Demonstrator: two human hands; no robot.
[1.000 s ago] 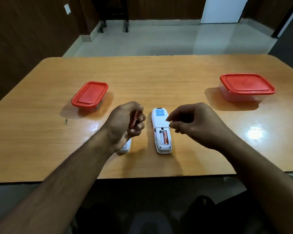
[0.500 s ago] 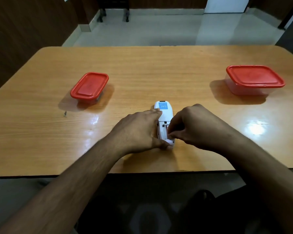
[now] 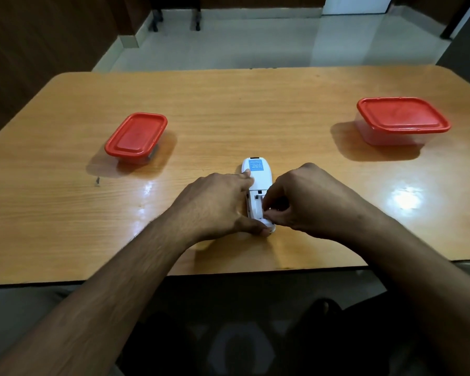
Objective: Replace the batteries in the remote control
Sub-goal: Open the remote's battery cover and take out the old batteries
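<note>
One head-worn camera looks forward and down, close over the table (image 3: 228,109) near edge

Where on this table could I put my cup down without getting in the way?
Bare table lies between the left container and right container, beyond the remote. It is crowded near the front edge, where the left hand and right hand work.

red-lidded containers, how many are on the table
2. One red-lidded container sits on the left side of the table, beyond the left hand; the other sits far right, beyond the right hand. None looks hidden.
</note>
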